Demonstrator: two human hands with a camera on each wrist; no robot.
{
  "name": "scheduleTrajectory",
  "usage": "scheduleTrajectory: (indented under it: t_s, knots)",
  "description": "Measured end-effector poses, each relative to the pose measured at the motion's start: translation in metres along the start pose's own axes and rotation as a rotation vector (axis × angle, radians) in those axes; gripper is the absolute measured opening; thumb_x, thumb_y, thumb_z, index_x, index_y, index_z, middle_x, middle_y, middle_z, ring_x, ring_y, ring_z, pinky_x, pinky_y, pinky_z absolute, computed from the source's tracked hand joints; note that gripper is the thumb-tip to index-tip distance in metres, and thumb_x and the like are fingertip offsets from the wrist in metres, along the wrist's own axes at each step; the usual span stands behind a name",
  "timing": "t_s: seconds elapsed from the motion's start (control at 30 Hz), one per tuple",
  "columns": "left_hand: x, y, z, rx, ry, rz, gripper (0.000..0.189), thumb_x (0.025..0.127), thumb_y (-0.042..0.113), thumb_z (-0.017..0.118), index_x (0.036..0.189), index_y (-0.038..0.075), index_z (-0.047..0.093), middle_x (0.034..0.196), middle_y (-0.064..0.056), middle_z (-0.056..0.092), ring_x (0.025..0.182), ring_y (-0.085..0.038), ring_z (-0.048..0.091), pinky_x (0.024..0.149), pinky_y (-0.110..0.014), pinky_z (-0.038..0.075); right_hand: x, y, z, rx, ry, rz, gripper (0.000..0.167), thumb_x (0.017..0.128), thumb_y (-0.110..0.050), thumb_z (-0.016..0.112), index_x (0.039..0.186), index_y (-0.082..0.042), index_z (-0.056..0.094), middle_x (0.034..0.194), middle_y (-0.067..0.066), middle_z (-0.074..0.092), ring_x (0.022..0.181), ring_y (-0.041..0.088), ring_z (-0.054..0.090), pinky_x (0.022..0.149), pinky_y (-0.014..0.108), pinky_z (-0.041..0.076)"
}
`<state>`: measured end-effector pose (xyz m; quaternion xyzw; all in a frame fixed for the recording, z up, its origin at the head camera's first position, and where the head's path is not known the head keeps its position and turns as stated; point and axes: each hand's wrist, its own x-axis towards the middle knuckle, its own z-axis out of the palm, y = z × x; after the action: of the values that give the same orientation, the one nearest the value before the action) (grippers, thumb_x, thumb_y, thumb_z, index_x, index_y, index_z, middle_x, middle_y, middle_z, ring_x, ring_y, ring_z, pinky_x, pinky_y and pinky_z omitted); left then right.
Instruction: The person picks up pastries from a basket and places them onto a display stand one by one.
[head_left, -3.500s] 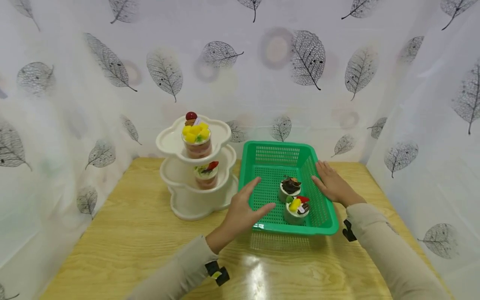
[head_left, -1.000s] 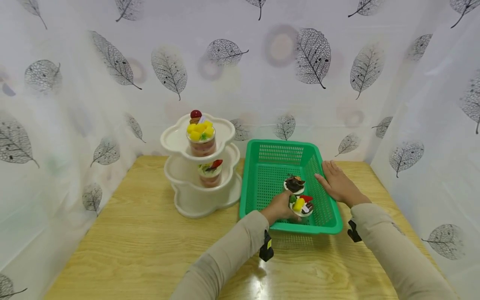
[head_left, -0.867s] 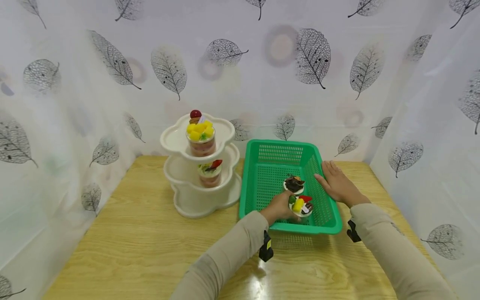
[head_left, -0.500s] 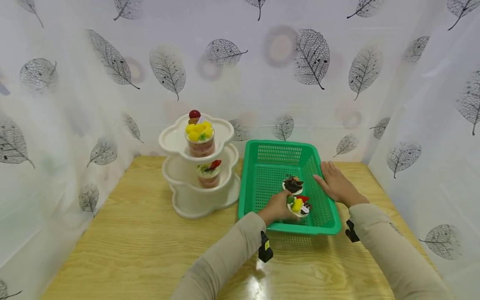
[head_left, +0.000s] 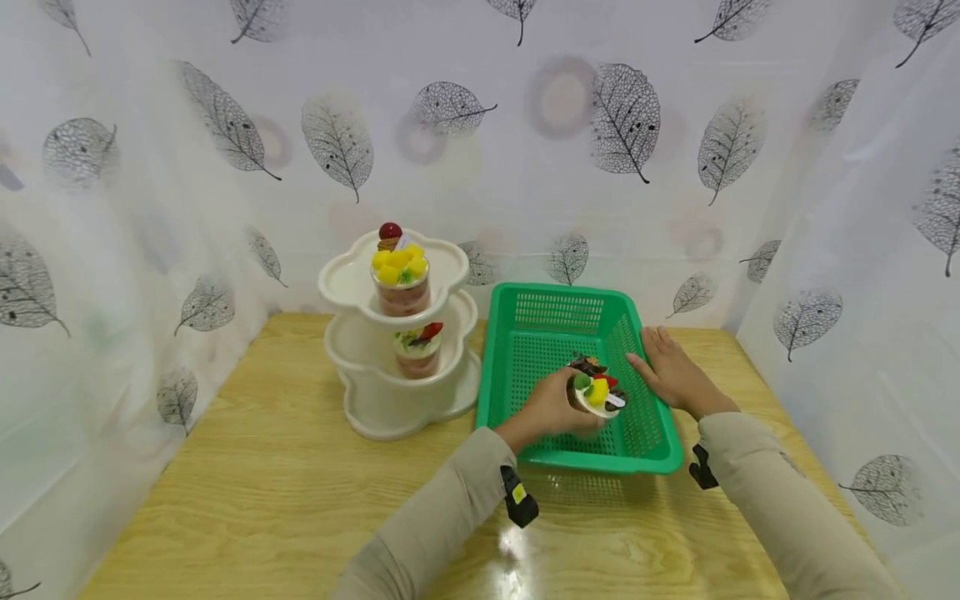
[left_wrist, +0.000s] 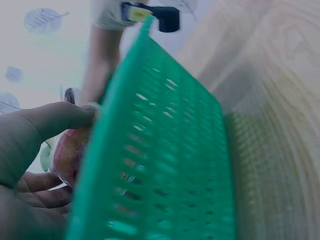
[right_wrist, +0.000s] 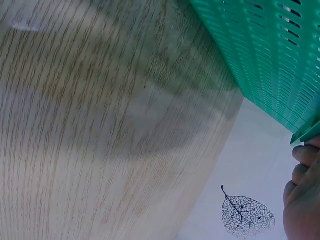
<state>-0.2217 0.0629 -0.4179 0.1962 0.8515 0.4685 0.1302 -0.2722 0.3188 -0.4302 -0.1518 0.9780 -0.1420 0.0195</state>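
My left hand (head_left: pixel 551 407) grips a dessert cup (head_left: pixel 597 398) topped with yellow, red and green fruit pieces, raised a little above the floor of a green plastic basket (head_left: pixel 487 375). In the left wrist view the thumb and fingers lie around the pinkish side of this cup (left_wrist: pixel 70 150), partly behind the basket wall. Just behind it, a second dessert cup (head_left: pixel 588 365) with a dark chocolate topping is mostly hidden. My right hand (head_left: pixel 678 372) rests on the basket's right rim, fingers extended and pointing away; the right wrist view catches only part of it at the right edge.
A white three-tier stand (head_left: pixel 375 412) with petal-shaped trays is left of the basket. Its top tray bears a cup with yellow cubes (head_left: pixel 401 283); the middle tray has another cup (head_left: pixel 417 354). Leaf-printed curtains (head_left: pixel 525 183) enclose the wooden table (head_left: pixel 300 500).
My left hand came from the basket's left side and took hold of the fruit-topped cup. In the last half second it rose with the cup. My right hand has stayed on the rim.
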Motion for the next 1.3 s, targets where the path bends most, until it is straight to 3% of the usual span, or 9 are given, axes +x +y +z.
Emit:
scheduleTrajectory:
  t_s: [0.17,0.43,0.63,0.93,1.3]
  knots:
    - [-0.01,0.009,-0.017,-0.026,0.028,0.034,0.067,0.077,0.027,0.081,0.134,0.006,0.051,0.123,-0.007,0.06,0.104,-0.017,0.06,0.082,-0.027,0.053,0.0,-0.001,-0.003,0.017,-0.01,0.005,0.077,0.104,-0.048,0.025,0.148,0.012,0.008,0.154,0.033,0.004,0.142,0.048,-0.002,0.113,0.062,0.006]
    - [-0.031,0.01,-0.044,-0.078,0.089,0.038,0.073,0.076,0.026,0.082,0.138,0.005,0.05,0.129,-0.009,0.058,0.109,-0.02,0.058,0.084,-0.031,0.053,-0.006,-0.002,-0.011,0.061,-0.053,-0.022,0.074,0.104,-0.046,0.026,0.149,0.01,0.006,0.155,0.031,0.0,0.142,0.047,-0.005,0.114,0.061,0.003]
    - [-0.049,-0.006,-0.066,-0.056,0.129,0.031,0.076,0.076,0.03,0.082,0.14,0.008,0.048,0.128,-0.007,0.059,0.102,-0.018,0.056,0.082,-0.034,0.05,-0.017,-0.003,-0.012,0.046,-0.039,-0.077,0.072,0.104,-0.043,0.031,0.15,0.008,0.009,0.155,0.031,0.004,0.142,0.048,-0.002,0.114,0.061,0.004]
    - [-0.084,-0.027,-0.094,-0.143,0.181,0.087,0.076,0.075,0.023,0.083,0.139,0.003,0.047,0.139,-0.013,0.051,0.129,-0.031,0.047,0.107,-0.046,0.039,-0.027,-0.011,-0.006,-0.013,-0.028,-0.116,0.07,0.104,-0.042,0.034,0.15,0.007,0.012,0.155,0.03,0.008,0.143,0.045,0.001,0.114,0.061,0.009]
    - [-0.133,-0.05,-0.129,-0.224,0.18,0.038,0.073,0.077,0.023,0.082,0.14,0.012,0.047,0.142,-0.008,0.048,0.134,-0.028,0.042,0.111,-0.044,0.033,-0.028,-0.008,-0.004,-0.026,-0.04,-0.13,0.07,0.104,-0.041,0.035,0.151,0.005,0.012,0.156,0.028,0.008,0.144,0.045,0.003,0.114,0.06,0.009]
